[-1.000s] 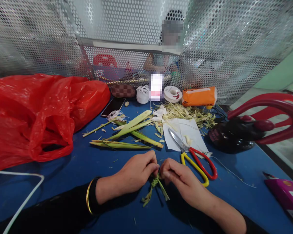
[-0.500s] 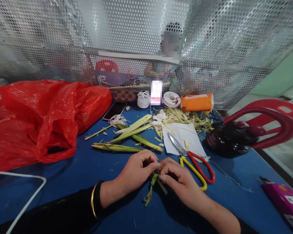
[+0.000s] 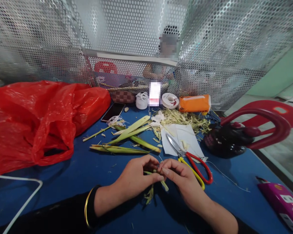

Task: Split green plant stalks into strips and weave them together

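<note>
Head view gives me both hands over the blue desk [image 3: 88,172], near its front. My left hand [image 3: 136,175] is curled closed on a green leaf piece [image 3: 149,194], whose frayed end hangs below the thumb. My right hand [image 3: 183,178] has thumb and index finger pinched shut at the piece's upper end; what lies between them is hidden. Scissors [image 3: 183,151] lie just beyond the right hand, blades on white paper [image 3: 169,143]. Open surface runs from the left forearm to the red bag [image 3: 48,120], and from the right hand to the purple case [image 3: 280,201] near the right edge. A perforated screen [image 3: 127,26] closes off the far side. The case carries a big white "B"; pink lettering on the dark pot [image 3: 226,143] is too small to read.
</note>
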Tool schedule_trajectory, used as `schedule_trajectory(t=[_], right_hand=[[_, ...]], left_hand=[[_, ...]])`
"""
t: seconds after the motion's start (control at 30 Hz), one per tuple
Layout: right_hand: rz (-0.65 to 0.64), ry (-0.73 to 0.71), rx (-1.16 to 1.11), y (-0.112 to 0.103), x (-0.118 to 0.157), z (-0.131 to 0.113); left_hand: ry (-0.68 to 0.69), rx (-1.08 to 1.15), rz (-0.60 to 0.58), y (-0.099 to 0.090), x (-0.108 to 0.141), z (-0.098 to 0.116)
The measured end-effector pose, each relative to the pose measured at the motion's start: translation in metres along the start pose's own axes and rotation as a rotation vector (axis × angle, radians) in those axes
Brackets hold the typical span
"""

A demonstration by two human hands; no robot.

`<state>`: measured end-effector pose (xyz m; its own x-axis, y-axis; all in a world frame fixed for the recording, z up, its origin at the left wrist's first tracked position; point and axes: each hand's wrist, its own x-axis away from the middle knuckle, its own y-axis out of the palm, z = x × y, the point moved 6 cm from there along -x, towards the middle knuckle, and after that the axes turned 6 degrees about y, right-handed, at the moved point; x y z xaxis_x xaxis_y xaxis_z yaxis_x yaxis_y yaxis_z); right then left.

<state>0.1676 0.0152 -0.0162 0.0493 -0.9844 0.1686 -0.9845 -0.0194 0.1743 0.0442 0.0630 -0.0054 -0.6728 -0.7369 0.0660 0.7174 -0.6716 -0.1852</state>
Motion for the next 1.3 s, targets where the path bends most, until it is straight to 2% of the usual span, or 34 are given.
schedule_trajectory(t=[0.17, 0.3, 0.5, 0.63, 0.77, 1.03, 1.13, 1.23, 1.3], right_hand=[[0.018, 0.010, 0.023, 0.000, 0.001, -0.003], [0.051, -0.053, 0.107, -0.003, 0.001, -0.010], [0.037, -0.225, 0.330, 0.003, 0.006, -0.015], [0.018, -0.297, 0.386, 0.005, 0.009, -0.019], [0.014, -0.305, 0.391, 0.004, 0.011, -0.021], [0.030, -0.314, 0.422, 0.003, 0.010, -0.025], [0.145, -0.296, 0.645, -0.017, 0.013, -0.033], [0.319, -0.173, 1.185, -0.048, 0.020, -0.036], [0.397, -0.093, 1.462, -0.066, 0.025, -0.034]], left_hand=[[-0.016, -0.060, -0.021, 0.002, 0.000, 0.000], [0.027, -0.247, -0.007, 0.001, 0.002, 0.003], [0.205, -0.475, 0.140, -0.004, 0.003, 0.008], [0.245, -0.478, 0.132, -0.003, 0.001, 0.007], [0.218, -0.416, 0.139, -0.003, -0.001, 0.003], [0.203, -0.535, 0.082, 0.000, -0.001, 0.002], [0.204, -0.542, 0.083, -0.001, 0.000, 0.004], [0.203, -0.552, 0.083, -0.004, 0.001, 0.004], [0.194, -0.549, 0.085, -0.005, 0.001, 0.004]])
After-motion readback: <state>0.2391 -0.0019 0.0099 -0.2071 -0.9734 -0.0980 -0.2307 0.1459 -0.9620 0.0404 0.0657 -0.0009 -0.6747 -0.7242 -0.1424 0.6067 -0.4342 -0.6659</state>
